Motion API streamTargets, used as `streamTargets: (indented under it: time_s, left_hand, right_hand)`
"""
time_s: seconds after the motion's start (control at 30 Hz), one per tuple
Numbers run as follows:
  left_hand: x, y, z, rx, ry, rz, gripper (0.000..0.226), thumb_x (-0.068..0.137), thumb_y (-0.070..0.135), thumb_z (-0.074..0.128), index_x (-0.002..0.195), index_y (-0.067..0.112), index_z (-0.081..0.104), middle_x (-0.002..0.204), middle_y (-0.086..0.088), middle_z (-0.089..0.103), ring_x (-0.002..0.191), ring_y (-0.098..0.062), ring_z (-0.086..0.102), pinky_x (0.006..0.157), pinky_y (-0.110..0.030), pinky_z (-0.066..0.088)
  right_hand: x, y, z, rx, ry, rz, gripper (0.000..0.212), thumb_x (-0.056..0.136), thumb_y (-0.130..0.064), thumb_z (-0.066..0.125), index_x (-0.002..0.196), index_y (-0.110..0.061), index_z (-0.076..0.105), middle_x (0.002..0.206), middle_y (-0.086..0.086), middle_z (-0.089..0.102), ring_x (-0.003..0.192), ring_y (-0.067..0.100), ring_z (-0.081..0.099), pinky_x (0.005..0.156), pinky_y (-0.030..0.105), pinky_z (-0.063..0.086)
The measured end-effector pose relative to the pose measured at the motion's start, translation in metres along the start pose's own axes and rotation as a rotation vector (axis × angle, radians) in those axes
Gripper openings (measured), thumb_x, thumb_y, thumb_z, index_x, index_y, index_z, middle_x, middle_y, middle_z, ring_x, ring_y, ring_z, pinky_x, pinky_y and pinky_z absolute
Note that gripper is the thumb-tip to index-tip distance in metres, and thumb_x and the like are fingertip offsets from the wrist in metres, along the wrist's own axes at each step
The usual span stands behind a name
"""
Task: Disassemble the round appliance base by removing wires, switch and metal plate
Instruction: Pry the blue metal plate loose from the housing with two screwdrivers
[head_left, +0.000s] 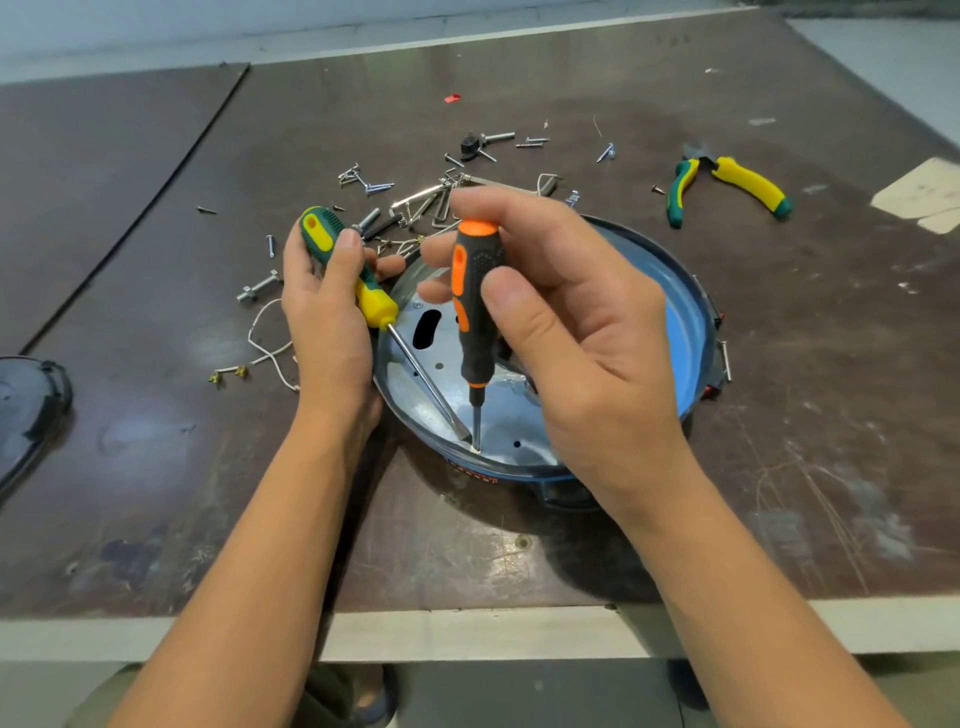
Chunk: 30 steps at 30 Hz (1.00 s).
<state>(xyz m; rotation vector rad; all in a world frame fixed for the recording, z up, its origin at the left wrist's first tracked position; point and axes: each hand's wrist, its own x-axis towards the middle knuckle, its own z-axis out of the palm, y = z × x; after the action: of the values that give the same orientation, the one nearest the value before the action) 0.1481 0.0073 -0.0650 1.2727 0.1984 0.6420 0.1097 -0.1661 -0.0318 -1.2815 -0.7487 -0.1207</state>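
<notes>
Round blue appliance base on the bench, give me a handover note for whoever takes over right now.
Left-hand grip holds the green-and-yellow screwdriver; right-hand grip holds the orange-and-black screwdriver.
Both tips meet at the near edge of the shiny metal plate, inside the round blue appliance base.
Done: a white wire and many screws lie loose on the brown table.
Left: plate not yet out; switch not clearly visible.

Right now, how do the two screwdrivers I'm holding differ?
The green-and-yellow screwdriver sits in the left hand, the orange-and-black screwdriver in the right hand. The green-and-yellow one slants, showing a long bare shaft; the orange-and-black one stands nearly upright with a short shaft showing. Both tips meet at one spot on the metal plate.
</notes>
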Motion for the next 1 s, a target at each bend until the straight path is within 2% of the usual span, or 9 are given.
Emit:
streamTargets:
  time_s: [0.17,0.27,0.37,0.43,0.57,0.67,0.8,0.87,1.0]
  left_hand:
    - [-0.0009,-0.0001,-0.0008,-0.006,-0.016,-0.008,0.020,0.103,0.013,0.051,0.121,0.004,0.047,0.072,0.007,0.056,0.068,-0.010,0.057,0.066,-0.029,0.050]
    - [-0.0020,0.0003,-0.0005,0.011,0.001,-0.002,0.039,0.104,0.016,0.051,0.135,-0.006,0.042,0.073,0.006,0.058,0.070,-0.009,0.059,0.069,-0.027,0.053]
    - [-0.0011,-0.0002,0.0004,-0.002,-0.005,-0.013,0.025,0.104,0.014,0.050,0.126,0.003,0.047,0.070,0.009,0.058,0.068,-0.008,0.058,0.065,-0.025,0.051]
    - [-0.0012,0.0004,0.0007,-0.015,0.000,-0.018,0.025,0.103,0.013,0.050,0.126,0.003,0.047,0.072,0.008,0.058,0.069,-0.009,0.058,0.066,-0.026,0.051]
    - [-0.0023,0.0016,-0.0001,0.006,0.011,-0.018,0.042,0.102,0.017,0.054,0.138,-0.003,0.043,0.075,0.006,0.062,0.073,-0.010,0.062,0.072,-0.031,0.052]
    - [-0.0012,0.0003,-0.0007,0.005,0.020,-0.025,0.042,0.101,0.018,0.055,0.138,0.001,0.045,0.078,0.000,0.061,0.076,-0.014,0.063,0.075,-0.034,0.053]
    - [0.0015,-0.0025,-0.0011,-0.003,0.024,-0.018,0.040,0.101,0.016,0.054,0.137,0.001,0.046,0.074,0.007,0.061,0.074,-0.010,0.063,0.075,-0.031,0.052]
    - [0.0011,-0.0024,-0.0013,0.001,0.015,-0.009,0.043,0.101,0.016,0.054,0.139,-0.002,0.044,0.074,0.008,0.062,0.075,-0.010,0.063,0.076,-0.031,0.052]
    - [0.0000,-0.0014,-0.0019,0.036,0.017,0.008,0.042,0.102,0.016,0.053,0.139,-0.003,0.043,0.075,0.008,0.063,0.074,-0.007,0.064,0.072,-0.025,0.052]
  right_hand:
    - [0.0026,-0.0018,0.0031,-0.134,0.040,-0.082,0.036,0.087,-0.009,0.079,0.120,-0.012,0.064,0.104,0.002,0.063,0.090,0.024,0.062,0.079,0.040,0.054]
    - [0.0004,0.0010,0.0010,-0.124,0.071,-0.096,0.035,0.093,-0.002,0.071,0.127,-0.006,0.063,0.104,0.003,0.067,0.094,0.015,0.066,0.086,0.031,0.054]
    - [-0.0015,0.0035,0.0003,-0.103,0.035,-0.059,0.033,0.101,0.001,0.058,0.134,0.000,0.059,0.113,0.005,0.067,0.102,0.022,0.071,0.091,0.041,0.058]
    - [0.0005,0.0032,0.0011,-0.107,0.024,-0.036,0.032,0.103,-0.001,0.054,0.134,-0.001,0.059,0.115,0.003,0.065,0.103,0.018,0.067,0.090,0.036,0.056]
    - [0.0036,-0.0012,0.0040,-0.146,0.078,-0.070,0.027,0.091,-0.016,0.075,0.116,-0.016,0.064,0.105,-0.002,0.058,0.087,0.019,0.059,0.074,0.034,0.052]
    - [0.0029,0.0012,0.0019,-0.096,0.136,-0.067,0.030,0.089,-0.008,0.078,0.116,-0.012,0.066,0.097,0.002,0.061,0.078,0.024,0.064,0.071,0.038,0.054]
    - [0.0016,0.0027,-0.0006,-0.062,0.102,-0.049,0.035,0.098,0.004,0.062,0.131,-0.005,0.061,0.106,0.005,0.070,0.097,0.017,0.070,0.089,0.033,0.057]
    - [0.0020,0.0030,-0.0007,-0.035,0.081,-0.023,0.033,0.100,0.005,0.057,0.132,-0.002,0.061,0.112,0.009,0.070,0.106,0.022,0.071,0.094,0.039,0.058]
    - [0.0050,-0.0003,0.0034,-0.090,0.059,-0.026,0.025,0.093,-0.011,0.073,0.117,-0.011,0.065,0.105,0.000,0.063,0.092,0.025,0.064,0.073,0.051,0.057]
